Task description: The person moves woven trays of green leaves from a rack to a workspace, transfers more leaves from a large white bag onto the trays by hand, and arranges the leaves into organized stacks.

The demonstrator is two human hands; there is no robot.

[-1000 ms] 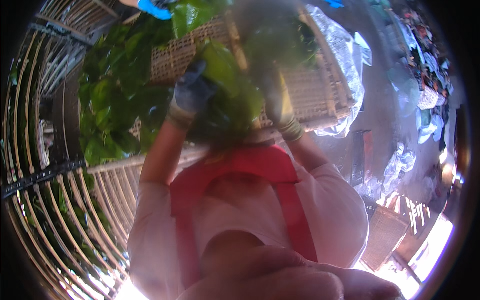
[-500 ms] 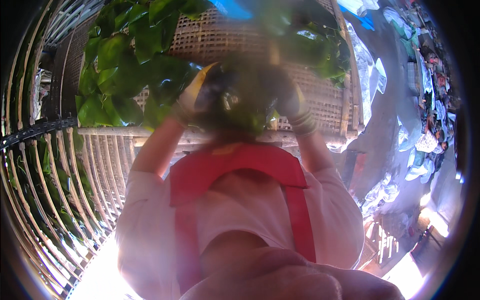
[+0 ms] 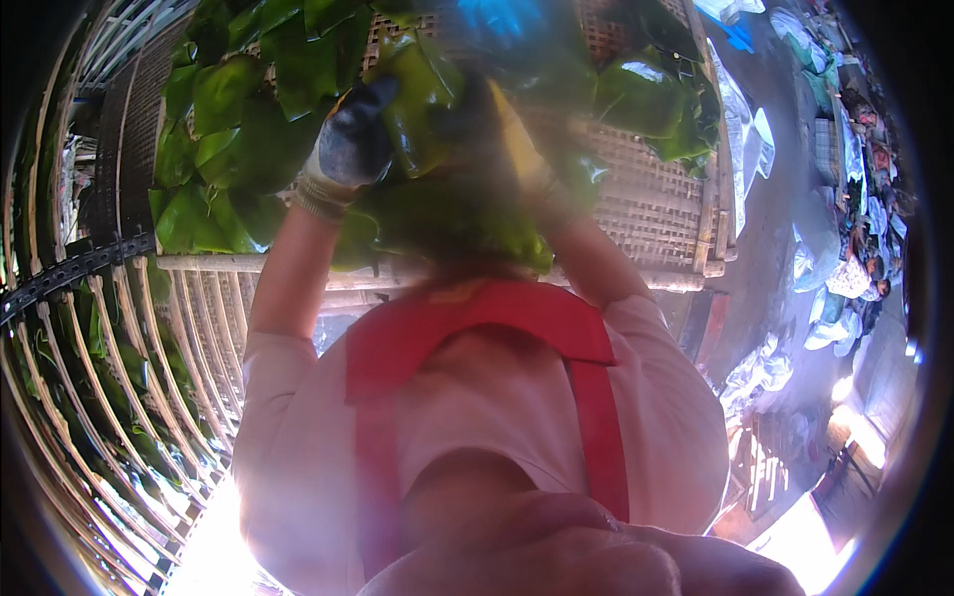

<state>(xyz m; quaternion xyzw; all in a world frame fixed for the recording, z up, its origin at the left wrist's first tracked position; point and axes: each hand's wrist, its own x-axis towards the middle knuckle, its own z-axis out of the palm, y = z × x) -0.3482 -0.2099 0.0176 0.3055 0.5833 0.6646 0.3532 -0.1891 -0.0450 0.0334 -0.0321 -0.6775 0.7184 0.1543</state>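
Note:
Both hands wear yellow-and-dark work gloves with pale knit cuffs. My left hand (image 3: 356, 141) is closed at the left edge of a glossy, wet-looking green sheet (image 3: 422, 104). On the sheet's other side, my right hand (image 3: 512, 134) is smeared and its fingers lie in dark blur, so their grip cannot be made out. Below the hands, more green sheets (image 3: 447, 221) lie by the near bamboo edge. Overlapping green sheets (image 3: 238, 99) cover the left part of a woven bamboo tray (image 3: 646, 204), and others (image 3: 646, 94) lie at its far right.
Bamboo poles (image 3: 214, 262) run along the tray's near side. At the left stands a slatted bamboo rack (image 3: 129, 368) with green material behind it. Right of the tray, clear plastic sheeting (image 3: 740, 139) and heaped bags (image 3: 835, 248) lie on the floor. A blurred blue patch (image 3: 502, 15) shows at the top.
My hands have moved farther from my body, the left one also leftward and the right one toward the middle. The green sheet between them now shows more plainly, with other sheets below.

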